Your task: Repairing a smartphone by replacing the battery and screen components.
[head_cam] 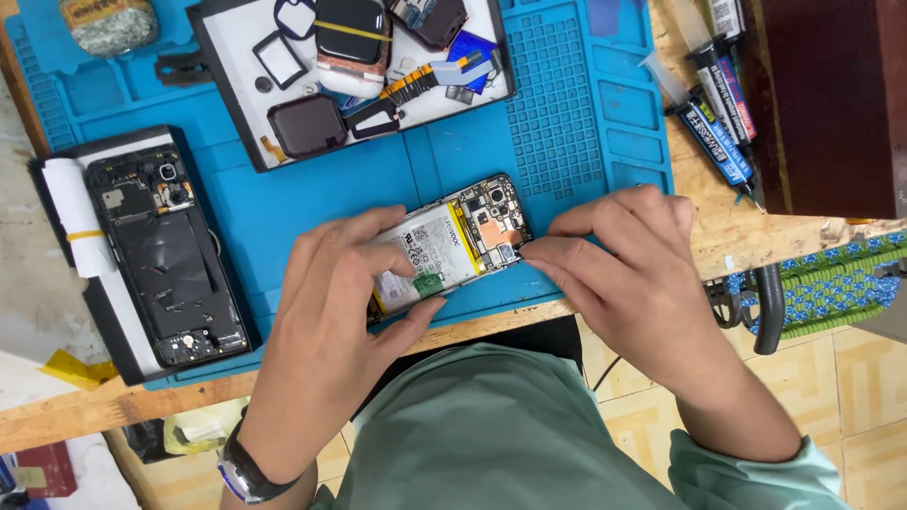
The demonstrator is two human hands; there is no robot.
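While pinned between both hands, opened phone (453, 247) under left grip (345, 283)

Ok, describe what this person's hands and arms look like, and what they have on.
Both hands, the left hand and the right hand, are bare: no gloves, and no rings that I can see. The left wrist carries a wristwatch with a dark strap and a bluish-purple case edge. The right forearm is bare up to a pale green sleeve, matching the pale green shirt.

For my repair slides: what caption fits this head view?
Both hands, left hand and right hand, steady an opened phone on a blue mat.
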